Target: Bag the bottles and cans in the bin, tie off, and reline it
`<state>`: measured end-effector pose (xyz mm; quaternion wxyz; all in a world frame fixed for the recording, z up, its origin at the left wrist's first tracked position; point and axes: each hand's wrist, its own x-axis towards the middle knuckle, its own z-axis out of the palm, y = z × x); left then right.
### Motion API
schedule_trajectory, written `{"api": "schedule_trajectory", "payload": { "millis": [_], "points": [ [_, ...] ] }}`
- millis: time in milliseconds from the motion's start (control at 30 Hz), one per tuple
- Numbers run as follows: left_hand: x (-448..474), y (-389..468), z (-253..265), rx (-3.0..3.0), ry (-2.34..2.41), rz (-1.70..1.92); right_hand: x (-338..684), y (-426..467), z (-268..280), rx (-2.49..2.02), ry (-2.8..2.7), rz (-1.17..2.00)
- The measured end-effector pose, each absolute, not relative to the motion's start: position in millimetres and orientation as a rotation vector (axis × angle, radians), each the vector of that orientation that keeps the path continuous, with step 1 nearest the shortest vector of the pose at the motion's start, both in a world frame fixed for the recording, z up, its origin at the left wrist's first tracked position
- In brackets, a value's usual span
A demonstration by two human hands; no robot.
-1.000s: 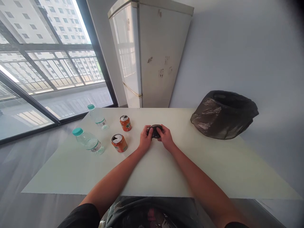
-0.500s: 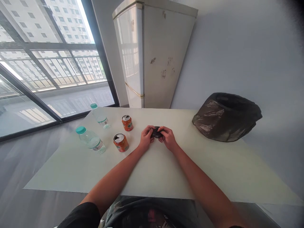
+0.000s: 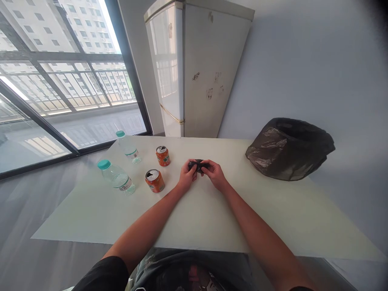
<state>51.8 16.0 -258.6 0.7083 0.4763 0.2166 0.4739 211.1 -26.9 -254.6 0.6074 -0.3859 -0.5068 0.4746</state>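
Note:
Both hands hold a small, dark, shiny bundle [image 3: 199, 165] just above the middle of the table; it looks like crumpled black plastic, perhaps a folded bag. My left hand [image 3: 187, 174] grips its left end, thumb on top and fingers curled beneath. From the other side, my right hand [image 3: 214, 173] pinches the right end between thumb and fingers. Part of the bundle is hidden by the fingers. Closest to my left hand are two orange drink cans, a nearer opened can [image 3: 154, 181] and a farther can [image 3: 163, 156], both upright.
Two clear bottles with teal caps, a near bottle [image 3: 118, 180] and a far bottle [image 3: 129, 149], stand left of the cans. An open black plastic bag [image 3: 273, 153] sits at the right of the white table [image 3: 206, 226]. Behind the table is a worn fridge [image 3: 209, 60].
My thumbs and fingers have shifted on the black bundle, and it now looks more stretched out sideways between the hands. The cans, bottles and large bag stay in place.

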Motion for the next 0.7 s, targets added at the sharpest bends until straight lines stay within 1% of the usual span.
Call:
{"api": "schedule_trajectory", "payload": {
  "millis": [367, 700],
  "points": [
    [53.6, 18.1, -260.4, 1.104, 0.520, 1.055, 208.6, -23.6, -258.6, -0.987, -1.129, 1.008],
    [53.1, 18.4, -262.3, 1.147, 0.524, 1.051, 208.7, -25.0, -257.2, -0.986, -1.162, 0.986]
  ]
}}
